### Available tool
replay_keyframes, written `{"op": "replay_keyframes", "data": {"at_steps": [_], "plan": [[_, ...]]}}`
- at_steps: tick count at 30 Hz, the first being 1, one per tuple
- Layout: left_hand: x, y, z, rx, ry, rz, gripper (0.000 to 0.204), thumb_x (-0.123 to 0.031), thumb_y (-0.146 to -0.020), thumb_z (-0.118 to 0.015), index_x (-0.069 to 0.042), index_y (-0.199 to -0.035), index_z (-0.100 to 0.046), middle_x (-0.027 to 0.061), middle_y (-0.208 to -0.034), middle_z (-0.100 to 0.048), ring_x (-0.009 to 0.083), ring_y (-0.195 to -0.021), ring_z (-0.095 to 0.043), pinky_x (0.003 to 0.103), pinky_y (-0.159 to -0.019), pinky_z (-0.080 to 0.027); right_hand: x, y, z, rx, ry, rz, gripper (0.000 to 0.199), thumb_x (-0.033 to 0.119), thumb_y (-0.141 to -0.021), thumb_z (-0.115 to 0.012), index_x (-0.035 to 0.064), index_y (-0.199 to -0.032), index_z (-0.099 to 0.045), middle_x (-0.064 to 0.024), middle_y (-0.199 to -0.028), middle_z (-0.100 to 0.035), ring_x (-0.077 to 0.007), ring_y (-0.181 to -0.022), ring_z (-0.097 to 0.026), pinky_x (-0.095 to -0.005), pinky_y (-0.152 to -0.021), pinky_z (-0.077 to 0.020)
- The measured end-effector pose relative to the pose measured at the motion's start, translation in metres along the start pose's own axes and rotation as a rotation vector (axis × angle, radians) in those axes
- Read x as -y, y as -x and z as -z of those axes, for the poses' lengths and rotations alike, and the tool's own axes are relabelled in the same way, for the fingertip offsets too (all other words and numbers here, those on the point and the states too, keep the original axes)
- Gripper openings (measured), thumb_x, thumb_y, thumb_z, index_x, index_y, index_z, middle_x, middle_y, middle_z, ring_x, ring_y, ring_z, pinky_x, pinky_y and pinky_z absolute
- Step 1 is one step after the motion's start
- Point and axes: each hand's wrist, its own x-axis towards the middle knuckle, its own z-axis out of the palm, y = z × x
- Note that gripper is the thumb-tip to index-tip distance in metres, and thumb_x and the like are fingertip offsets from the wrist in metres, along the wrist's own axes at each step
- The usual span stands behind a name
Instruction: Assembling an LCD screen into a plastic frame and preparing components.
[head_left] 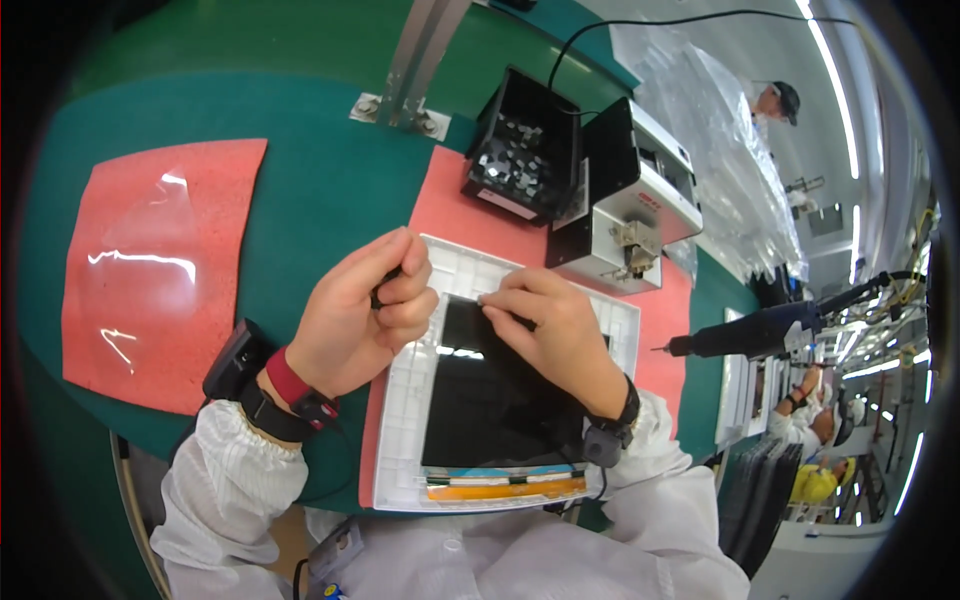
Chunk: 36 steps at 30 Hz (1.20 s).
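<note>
Centrally on the green worktop [300, 180]: one white tray [400, 440] on a red mat [455, 200], one black glossy panel [495, 385] seated in it, an orange-and-blue strip label [505, 487] along the panel's near edge. Further left, a second red mat [150, 270] under clear film. Toward the far edge, one black bin [520, 150] of small metal parts, one white box-shaped device [640, 215] beside it (small red label on top). Off the right edge, one dark powered screwdriver [760, 330], hanging. Left hand [365, 315] curled, fingers [405, 295] closed round a small dark object at the tray's far-left corner. Right hand [555, 330] flat on the panel's far edge, fingertips [500, 300] pinched together there (whether gripping anything, impossible to tell).
</note>
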Motion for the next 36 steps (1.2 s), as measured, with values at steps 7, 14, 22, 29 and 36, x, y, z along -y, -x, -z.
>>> {"op": "replay_keyframes", "data": {"at_steps": [7,14,22,29,36], "plan": [[0.001,0.001,0.0,-0.003,0.063,-0.017,0.026,-0.027,-0.106,-0.038,-0.01,-0.087,-0.044,-0.0049,-0.068,-0.029,0.0056,-0.056,-0.027,0.021,-0.049,-0.022,0.003,0.0,-0.001,0.015,-0.16,-0.168,0.011,0.002,-0.077,-0.073,0.0042,-0.087,-0.07,-0.0061,-0.082,-0.062,-0.0186,-0.064,-0.06,-0.0287,-0.057,-0.0469],[0.0,0.0,-0.005,-0.005,0.001,0.004,0.026,-0.029,-0.107,-0.035,-0.013,-0.086,-0.04,-0.0055,-0.068,-0.026,0.0058,-0.055,-0.024,0.021,-0.049,-0.021,-0.002,-0.001,-0.007,0.006,-0.152,-0.147,0.009,0.001,-0.076,-0.073,0.0033,-0.084,-0.068,-0.0054,-0.077,-0.059,-0.0154,-0.059,-0.054,-0.0275,-0.053,-0.0425],[0.001,0.001,-0.006,-0.001,-0.054,0.01,0.027,-0.029,-0.106,-0.036,-0.013,-0.085,-0.04,-0.0056,-0.068,-0.026,0.0058,-0.055,-0.024,0.021,-0.049,-0.021,-0.001,-0.002,-0.008,0.056,-0.168,-0.209,0.008,0.001,-0.077,-0.072,0.0015,-0.081,-0.066,-0.006,-0.073,-0.058,-0.0153,-0.059,-0.054,-0.026,-0.055,-0.0437],[-0.002,0.0,-0.001,0.004,0.003,-0.056,0.025,-0.026,-0.106,-0.038,-0.01,-0.087,-0.044,-0.0046,-0.069,-0.03,0.0056,-0.057,-0.028,0.021,-0.05,-0.023,0.001,-0.002,0.0,0.007,-0.211,-0.255,0.007,0.001,-0.077,-0.071,0.0012,-0.081,-0.064,-0.0068,-0.077,-0.059,-0.0168,-0.062,-0.056,-0.0284,-0.056,-0.0455],[-0.004,-0.002,0.002,-0.051,-0.01,-0.083,0.024,-0.027,-0.106,-0.038,-0.012,-0.087,-0.041,-0.0051,-0.068,-0.029,0.0058,-0.055,-0.026,0.021,-0.047,-0.023,0.002,0.002,0.012,0.037,-0.211,-0.207,0.01,0.005,-0.078,-0.069,0.0049,-0.088,-0.071,-0.0086,-0.08,-0.059,-0.0245,-0.065,-0.059,-0.0341,-0.059,-0.0482]]}}
